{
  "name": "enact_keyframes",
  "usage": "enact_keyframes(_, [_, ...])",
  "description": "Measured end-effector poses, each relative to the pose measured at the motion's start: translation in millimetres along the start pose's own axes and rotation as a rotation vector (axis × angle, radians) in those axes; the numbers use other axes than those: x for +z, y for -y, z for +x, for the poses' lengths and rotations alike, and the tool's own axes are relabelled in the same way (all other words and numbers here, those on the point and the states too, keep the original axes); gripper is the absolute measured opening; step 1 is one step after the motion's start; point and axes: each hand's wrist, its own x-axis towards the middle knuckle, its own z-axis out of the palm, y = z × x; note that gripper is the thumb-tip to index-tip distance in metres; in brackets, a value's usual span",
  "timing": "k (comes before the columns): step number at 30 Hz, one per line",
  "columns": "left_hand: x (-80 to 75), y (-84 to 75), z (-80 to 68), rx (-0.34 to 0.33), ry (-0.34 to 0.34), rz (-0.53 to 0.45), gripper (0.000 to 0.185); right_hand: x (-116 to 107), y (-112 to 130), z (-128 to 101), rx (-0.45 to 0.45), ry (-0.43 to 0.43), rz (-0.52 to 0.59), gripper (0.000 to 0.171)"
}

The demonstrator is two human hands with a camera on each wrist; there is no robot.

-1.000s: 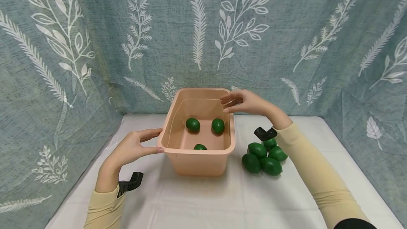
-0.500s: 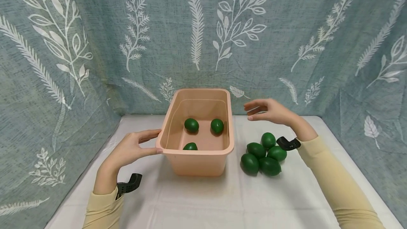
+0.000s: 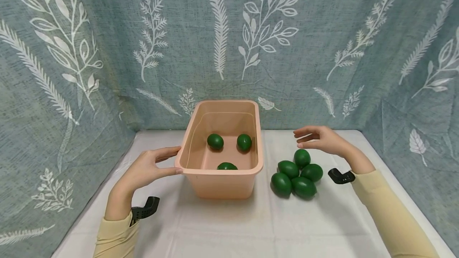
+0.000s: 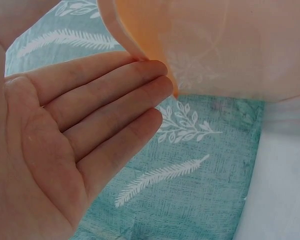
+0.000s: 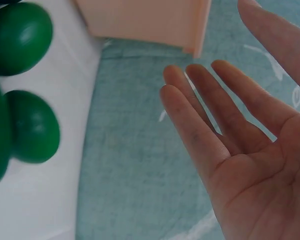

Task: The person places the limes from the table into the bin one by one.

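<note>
My left hand (image 3: 145, 169) touches the left rim of a peach plastic bin (image 3: 220, 184) with straight fingers, the thumb at its near corner. In the left wrist view, the extended fingers (image 4: 125, 107) lie against the outside of the bin's edge (image 4: 122, 30). Inside the bin are three green limes, one at the back left (image 3: 215, 141), one at the back right (image 3: 244, 142) and one partly hidden behind the front wall (image 3: 227, 166). My right hand (image 3: 322, 140) hovers, holding nothing, just above several limes (image 3: 304, 187) grouped on the table. Its fingers look relaxed in the right wrist view.
A white cloth covers the table (image 3: 229, 226). Behind and at both sides hangs a blue-green curtain (image 3: 179, 31) with white leaf prints. The bin stands near the table's back edge, left of the loose limes.
My right hand has moved from over the bin's right rim rightward and down toward the loose limes. The front lime in the bin has rolled left, then right. My left hand has stayed put.
</note>
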Motion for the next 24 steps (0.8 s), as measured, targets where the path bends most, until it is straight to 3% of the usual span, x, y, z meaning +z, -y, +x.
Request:
enact_keyframes(15, [0.5,0.3,1.7,-0.002,-0.002,0.010,0.065,11,-35,-39,0.038,-0.062,-0.022,0.049])
enact_keyframes(24, [0.7,-0.5,0.8,-0.003,-0.005,0.008,0.064,16,-70,-55,0.118,-0.090,-0.048,0.056])
